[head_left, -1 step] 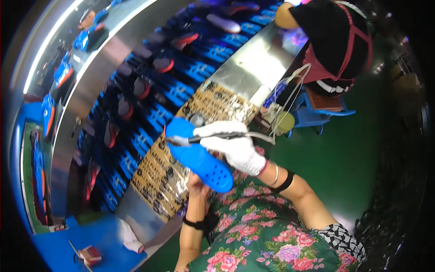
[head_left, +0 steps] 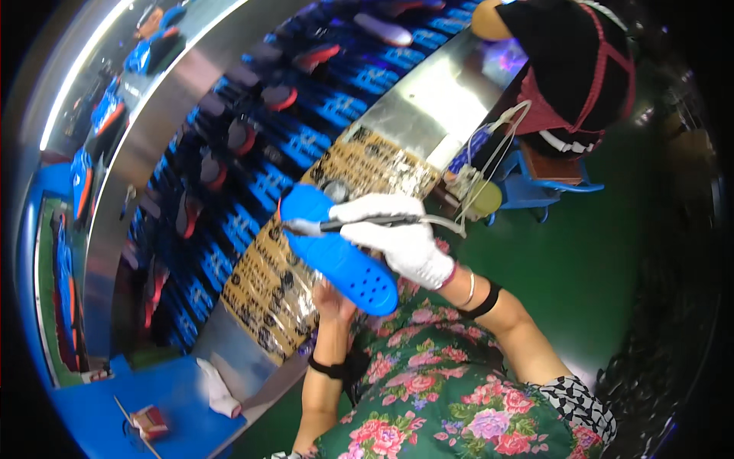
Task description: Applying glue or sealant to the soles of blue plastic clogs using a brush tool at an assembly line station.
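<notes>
One gloved right hand [head_left: 399, 239] I see closed round a brush [head_left: 330, 226], left hand [head_left: 334, 303] clasping the shoe sole [head_left: 327, 255], seemingly for steadiness.

A metal ledge [head_left: 401, 111] bears a brown mat [head_left: 260, 294], with a cup [head_left: 335, 190] on it. Left of the ledge, a belt [head_left: 264, 164] carries shoe parts [head_left: 242, 136]; beside the ledge's near end, a table [head_left: 187, 430] bears a glove [head_left: 217, 388], box [head_left: 151, 421] and stick [head_left: 121, 410].

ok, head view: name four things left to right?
Red box → white cloth item → blue sole with holes → blue stand. Left the hands out; they overlap the sole.
</notes>
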`<move>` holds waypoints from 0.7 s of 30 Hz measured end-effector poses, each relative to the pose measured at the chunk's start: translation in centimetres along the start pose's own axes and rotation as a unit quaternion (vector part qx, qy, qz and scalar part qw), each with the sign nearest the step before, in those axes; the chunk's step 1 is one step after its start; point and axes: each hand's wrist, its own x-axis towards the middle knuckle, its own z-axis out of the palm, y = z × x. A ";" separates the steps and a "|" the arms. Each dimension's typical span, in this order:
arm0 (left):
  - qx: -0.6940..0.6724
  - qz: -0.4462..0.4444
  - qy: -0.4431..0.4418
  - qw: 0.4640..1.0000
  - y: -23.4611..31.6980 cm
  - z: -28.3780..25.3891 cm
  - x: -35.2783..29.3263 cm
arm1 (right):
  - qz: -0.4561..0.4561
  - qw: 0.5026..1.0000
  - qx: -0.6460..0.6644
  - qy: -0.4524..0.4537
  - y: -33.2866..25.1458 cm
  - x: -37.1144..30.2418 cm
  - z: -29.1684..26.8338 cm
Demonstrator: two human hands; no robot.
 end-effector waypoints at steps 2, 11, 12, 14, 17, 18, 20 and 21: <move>-0.062 0.004 0.047 0.997 0.8 5.3 2.4 | -0.013 0.999 -0.040 -0.009 -0.8 0.0 -0.6; 0.062 0.102 0.184 0.976 0.5 9.7 3.7 | -0.155 0.969 -0.193 -0.022 -0.5 0.2 0.0; 0.064 0.103 0.187 0.975 0.3 9.9 3.5 | -0.154 0.969 -0.190 -0.024 -0.6 0.4 0.1; 0.084 0.090 0.180 0.976 0.0 10.5 3.3 | -0.262 0.921 -0.286 -0.036 -1.2 0.8 0.0; 0.123 0.091 0.166 0.974 -1.2 9.9 3.0 | -0.303 0.882 -0.353 -0.072 -1.2 0.5 0.1; 0.150 0.098 0.163 0.970 -1.6 9.4 3.0 | -0.319 0.860 -0.389 -0.085 -1.2 0.2 0.4; 0.122 0.068 0.218 0.966 -2.2 9.5 3.0 | -0.300 0.861 -0.401 -0.088 0.2 -1.2 0.9; 0.092 0.053 0.283 0.953 -2.2 9.1 3.0 | -0.306 0.865 -0.386 -0.094 0.4 -1.8 1.4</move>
